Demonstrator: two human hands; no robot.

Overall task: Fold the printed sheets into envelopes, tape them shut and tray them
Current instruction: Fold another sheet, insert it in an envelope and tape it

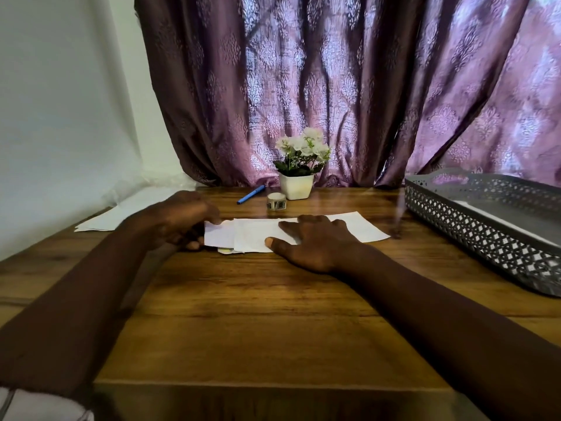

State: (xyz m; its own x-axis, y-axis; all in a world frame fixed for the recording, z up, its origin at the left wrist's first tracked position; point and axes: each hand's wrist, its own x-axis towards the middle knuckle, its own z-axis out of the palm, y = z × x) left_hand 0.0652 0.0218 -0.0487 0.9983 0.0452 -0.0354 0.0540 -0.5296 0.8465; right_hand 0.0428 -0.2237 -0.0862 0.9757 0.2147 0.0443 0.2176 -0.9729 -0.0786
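Observation:
A white sheet [258, 235], partly folded, lies flat on the wooden table [273, 314] in front of me. My left hand [182, 221] pinches the sheet's left end, with the thumb under the edge. My right hand [315, 241] rests flat on the sheet's middle, fingers spread, pressing it down. A small printed slip [229, 251] pokes out from under the sheet's near edge. A roll of patterned tape [276, 202] stands behind the sheet. At the right sits a grey perforated tray [473, 226] with something white lying inside.
A blue pen [250, 194] lies behind the sheet at the left of the tape. A white pot of white flowers [299, 168] stands at the table's back edge before a purple curtain. More white sheets [121, 214] lie at the far left.

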